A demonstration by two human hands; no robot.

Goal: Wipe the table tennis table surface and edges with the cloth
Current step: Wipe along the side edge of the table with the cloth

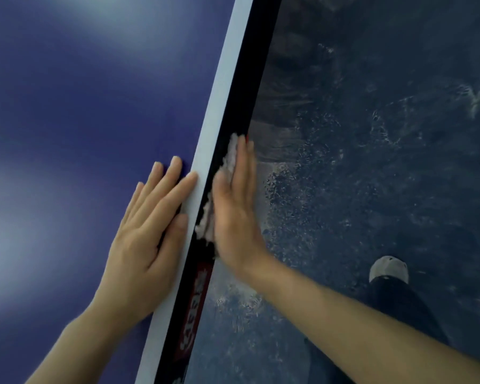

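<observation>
One cloth (231,155) between right hand (234,217) and table edge (250,73).

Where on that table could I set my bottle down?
The blue top is bare left of and beyond the left hand, up to the white line. Crowded: the black side edge, where the right hand presses the cloth.

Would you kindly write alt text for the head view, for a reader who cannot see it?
The right hand presses a cloth flat against the table's black side edge, while the left hand rests flat on the blue top by the white line. A shoe shows on the floor.
</observation>
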